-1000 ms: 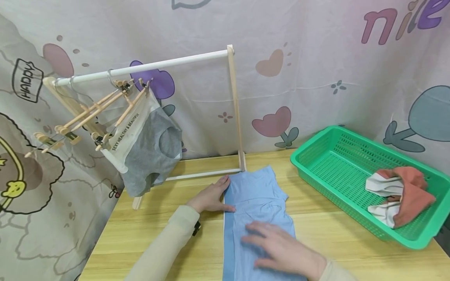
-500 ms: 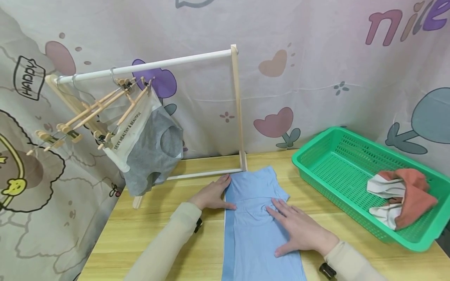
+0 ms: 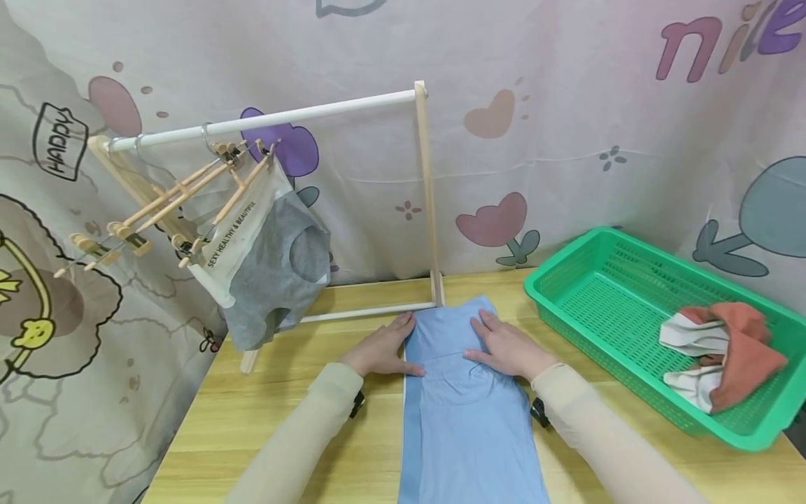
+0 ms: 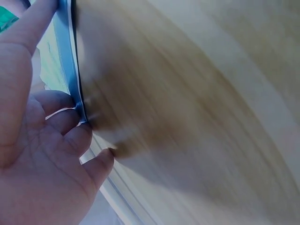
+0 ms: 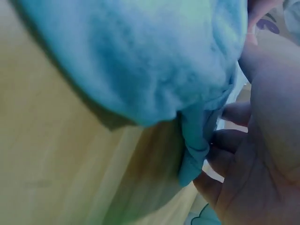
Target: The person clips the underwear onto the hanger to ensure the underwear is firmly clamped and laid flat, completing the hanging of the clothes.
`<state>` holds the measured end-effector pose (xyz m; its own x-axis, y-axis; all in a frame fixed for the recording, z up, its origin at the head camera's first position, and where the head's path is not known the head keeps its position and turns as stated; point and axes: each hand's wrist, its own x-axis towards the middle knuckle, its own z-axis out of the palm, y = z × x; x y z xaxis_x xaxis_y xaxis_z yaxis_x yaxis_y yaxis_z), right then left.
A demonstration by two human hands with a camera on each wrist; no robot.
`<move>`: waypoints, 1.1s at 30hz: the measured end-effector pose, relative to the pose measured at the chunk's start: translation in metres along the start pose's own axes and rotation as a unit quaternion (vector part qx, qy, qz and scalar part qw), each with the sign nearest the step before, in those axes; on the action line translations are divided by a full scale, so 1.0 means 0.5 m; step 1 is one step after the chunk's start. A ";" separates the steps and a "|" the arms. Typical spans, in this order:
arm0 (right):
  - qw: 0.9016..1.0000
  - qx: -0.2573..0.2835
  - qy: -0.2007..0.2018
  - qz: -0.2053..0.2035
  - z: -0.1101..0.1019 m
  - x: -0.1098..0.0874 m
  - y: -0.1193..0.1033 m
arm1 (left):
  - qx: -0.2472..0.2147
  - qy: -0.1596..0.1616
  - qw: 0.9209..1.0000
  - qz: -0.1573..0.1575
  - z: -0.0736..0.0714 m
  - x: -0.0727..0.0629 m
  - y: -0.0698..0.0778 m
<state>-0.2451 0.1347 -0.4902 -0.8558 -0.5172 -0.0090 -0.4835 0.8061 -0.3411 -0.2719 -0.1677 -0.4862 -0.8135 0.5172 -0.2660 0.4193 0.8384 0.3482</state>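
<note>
A light blue garment (image 3: 472,434) with a darker blue band (image 3: 413,434) down its left edge lies flat on the wooden table (image 3: 277,434). My left hand (image 3: 378,351) rests at its upper left edge, thumb on the band. In the left wrist view this hand's fingers (image 4: 77,139) lie along the band's white border. Fingers extended, my right hand (image 3: 513,350) rests on the upper right part, near some wrinkles. The right wrist view has the garment's side (image 5: 140,61) draping close to the right fingers (image 5: 220,159), with a small fold (image 5: 190,173) beside them.
Behind the left hand stands a white-and-wood rack (image 3: 315,112). Several wooden clip hangers (image 3: 189,189) hang on it, one bearing a grey and white garment (image 3: 271,266). At the right, a green basket (image 3: 567,308) contains a rust-and-white cloth (image 3: 743,357). A printed curtain (image 3: 378,42) closes the back.
My right hand has moved from low over the garment's middle, first to its right side, then up to its upper right part. The left hand has stayed at the band.
</note>
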 end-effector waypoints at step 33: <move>0.997 -0.056 0.019 0.042 0.001 0.051 0.049 | 0.010 -0.001 1.000 0.000 0.001 0.007 0.013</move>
<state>-0.2789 0.1412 -0.4991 -0.8991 -0.4377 0.0037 -0.4264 0.8741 -0.2328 -0.2719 -0.1602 -0.4851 -0.8124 0.5180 -0.2676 0.4276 0.8414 0.3305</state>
